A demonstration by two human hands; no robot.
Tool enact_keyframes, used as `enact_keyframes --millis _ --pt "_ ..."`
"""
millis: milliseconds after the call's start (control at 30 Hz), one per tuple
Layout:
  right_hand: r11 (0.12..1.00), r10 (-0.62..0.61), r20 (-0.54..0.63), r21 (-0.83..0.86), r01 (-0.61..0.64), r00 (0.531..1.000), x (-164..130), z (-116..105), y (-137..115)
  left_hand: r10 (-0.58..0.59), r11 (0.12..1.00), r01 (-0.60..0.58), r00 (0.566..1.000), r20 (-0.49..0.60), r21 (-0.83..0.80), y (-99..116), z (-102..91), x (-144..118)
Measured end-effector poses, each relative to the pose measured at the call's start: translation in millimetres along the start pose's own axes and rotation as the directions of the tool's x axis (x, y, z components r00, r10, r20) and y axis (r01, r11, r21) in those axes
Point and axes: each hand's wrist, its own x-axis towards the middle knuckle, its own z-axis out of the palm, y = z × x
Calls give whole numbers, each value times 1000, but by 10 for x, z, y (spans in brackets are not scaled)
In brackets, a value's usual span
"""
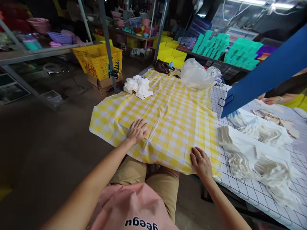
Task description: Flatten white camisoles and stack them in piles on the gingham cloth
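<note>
A yellow-and-white checked tablecloth (172, 127) covers the table before me, creased along its middle and hanging over the near and left edges. My left hand (137, 131) rests flat on it, left of the middle, fingers stretched out. Near the front right part of the cloth, my right hand (201, 162) lies palm down with its fingers a little bent and nothing in them. Crumpled white cloths (139, 86) sit on the far left of the tablecloth. A cloudy plastic bag (198, 74) and a dark bag (163, 66) lie at its far end.
Stacked white fabric pieces (259, 153) lie on a grid-patterned table cover (236, 182) to the right. A blue panel (266, 70) slants above it. Another person's hand (271, 100) is beyond. A yellow crate (98, 60) stands on a carton, left of a metal post (108, 48).
</note>
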Motion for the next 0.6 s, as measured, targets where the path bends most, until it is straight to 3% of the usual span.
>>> enact_keyframes --millis 433,600 --pt "998 36 -34 43 -34 999 -8 -8 -50 -18 999 18 1000 2 -47 55 -125 -54" --pt "999 35 -89 12 -34 995 -5 -12 -78 19 1000 -20 998 -55 -6 -21 -33 -41"
